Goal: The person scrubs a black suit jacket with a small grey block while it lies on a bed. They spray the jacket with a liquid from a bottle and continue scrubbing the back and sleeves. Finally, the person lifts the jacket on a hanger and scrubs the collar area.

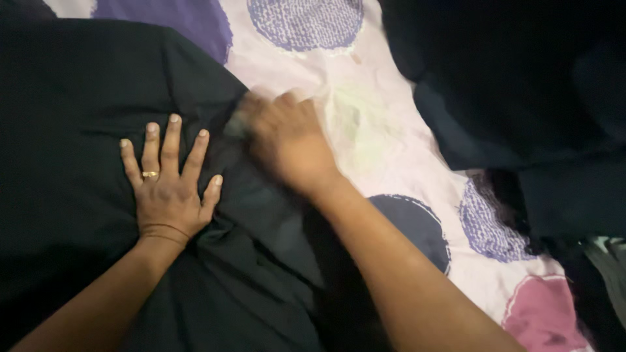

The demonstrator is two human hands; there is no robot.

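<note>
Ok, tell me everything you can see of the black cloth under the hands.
The black cloth is a plain, matte, soft fabric, spread over the left of a pale sheet with purple circles. It lies mostly flat, with creases and folds bunching toward its right edge. The left hand presses flat on it, fingers spread. The blurred right hand rests at its edge; its grip cannot be made out.

Underneath it all lies a pale pink bedsheet printed with big purple, navy and rose circles [385, 140], spread flat. Over at the upper right, a heap of dark navy cloth [521, 98] sits on that sheet, covering one purple circle's edge.
</note>
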